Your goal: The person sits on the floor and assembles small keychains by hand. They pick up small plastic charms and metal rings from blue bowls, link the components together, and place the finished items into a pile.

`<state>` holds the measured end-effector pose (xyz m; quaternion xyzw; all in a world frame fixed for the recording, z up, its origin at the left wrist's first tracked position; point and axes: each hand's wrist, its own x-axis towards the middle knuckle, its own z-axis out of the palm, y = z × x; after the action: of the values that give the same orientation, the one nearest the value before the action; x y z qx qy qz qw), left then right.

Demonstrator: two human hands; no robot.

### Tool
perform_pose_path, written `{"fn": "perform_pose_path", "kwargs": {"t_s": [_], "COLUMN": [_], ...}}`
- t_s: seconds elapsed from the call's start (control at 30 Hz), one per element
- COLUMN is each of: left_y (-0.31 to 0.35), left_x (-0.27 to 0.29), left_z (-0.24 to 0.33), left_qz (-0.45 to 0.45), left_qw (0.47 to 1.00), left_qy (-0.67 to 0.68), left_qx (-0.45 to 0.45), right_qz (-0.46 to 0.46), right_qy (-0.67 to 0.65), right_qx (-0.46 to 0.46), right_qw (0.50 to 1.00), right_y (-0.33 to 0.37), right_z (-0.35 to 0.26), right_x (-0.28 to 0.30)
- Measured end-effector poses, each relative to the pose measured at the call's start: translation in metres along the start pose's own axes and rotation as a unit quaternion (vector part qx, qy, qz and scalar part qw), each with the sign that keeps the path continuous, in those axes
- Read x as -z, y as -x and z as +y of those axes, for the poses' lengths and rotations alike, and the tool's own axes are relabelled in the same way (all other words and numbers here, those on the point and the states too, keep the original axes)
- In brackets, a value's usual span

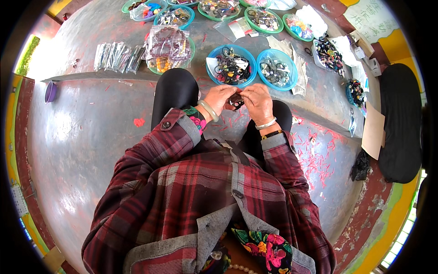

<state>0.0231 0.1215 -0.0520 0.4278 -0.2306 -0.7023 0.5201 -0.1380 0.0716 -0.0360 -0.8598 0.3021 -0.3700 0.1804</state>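
Note:
My left hand [218,99] and my right hand [259,103] meet in front of my knees, with thumbs and fingertips pinched together. A small red strip [238,91] shows between the fingertips. Just under it, partly covered by the left fingers, hangs a dark corded piece [236,102], too small to make out fully. Beyond the hands stands a blue basin [232,46] heaped with dark cord bracelets or similar loops. Right beside it is a second blue basin [294,68] holding small clear-bagged pieces.
Bagged beads [168,45] sit in a green tray on the raised ledge, left of the basins. Slim packets [119,57] lie farther left. More trays line the back. Red scraps [315,155] litter the floor at right. A purple bowl [50,91] stands far left.

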Motion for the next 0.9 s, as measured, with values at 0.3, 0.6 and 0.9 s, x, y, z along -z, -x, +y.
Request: {"fn": "perform_pose_path", "kwargs": {"t_s": [0.3,0.6,0.9], "left_y": [0.004,0.000,-0.003], "left_x": [0.000,0.007,0.008], "left_z": [0.000,0.001,-0.001], "left_qz": [0.002,0.033,0.023], "left_qw": [0.999,0.999,0.999], "left_qy": [-0.034,0.042,0.034], "left_qx": [-0.008,-0.005,0.006], "right_qz": [-0.069,0.011,-0.001], "right_qy": [-0.011,-0.134,-0.002], "right_qx": [-0.010,-0.124,-0.028], "right_qw": [0.998,0.983,1.000], "right_y": [-0.003,-0.002,-0.003], "right_z": [-0.008,0.003,0.000], "right_x": [0.002,0.004,0.006]}}
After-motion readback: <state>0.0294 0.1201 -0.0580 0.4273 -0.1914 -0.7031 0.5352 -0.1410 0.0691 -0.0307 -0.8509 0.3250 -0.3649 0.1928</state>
